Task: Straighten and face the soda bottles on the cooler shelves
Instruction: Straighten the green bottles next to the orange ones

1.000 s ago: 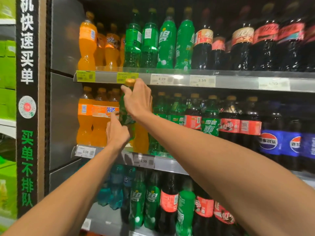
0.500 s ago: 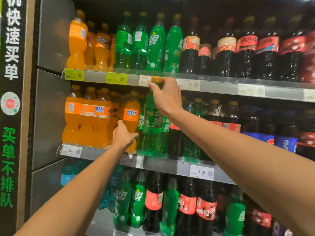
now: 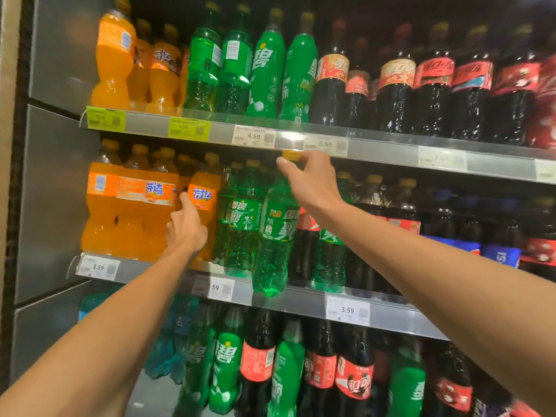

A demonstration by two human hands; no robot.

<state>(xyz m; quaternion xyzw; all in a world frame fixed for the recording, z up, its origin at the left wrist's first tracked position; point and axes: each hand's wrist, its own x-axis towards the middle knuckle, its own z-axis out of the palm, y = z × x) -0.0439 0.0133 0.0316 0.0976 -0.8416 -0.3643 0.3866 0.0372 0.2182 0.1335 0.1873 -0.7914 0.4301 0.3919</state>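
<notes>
Holding a green bottle [image 3: 275,233] by its yellow cap [image 3: 291,155], right hand [image 3: 310,183] with its grip pinched tight around the top. Hanging in front of the middle shelf [image 3: 288,302], bottom of the bottle dipping just past the shelf's front edge, not sitting flat, label facing out. Standing just behind and beside it, more green bottles [image 3: 243,224] in the same row. Reaching toward an orange bottle [image 3: 204,203] near the left end of the middle shelf, left hand [image 3: 186,227] with one finger pointing up and touching the label's lower left edge, other fingers curled in, holding nothing. Filling the left end of that shelf, more orange bottles [image 3: 126,206]. Lining the right part, dark cola bottles [image 3: 400,212]. Showing along the shelf's front edge, white price tags [image 3: 347,310]. Sitting above on the top shelf [image 3: 376,145], the same three colours of bottles.
</notes>
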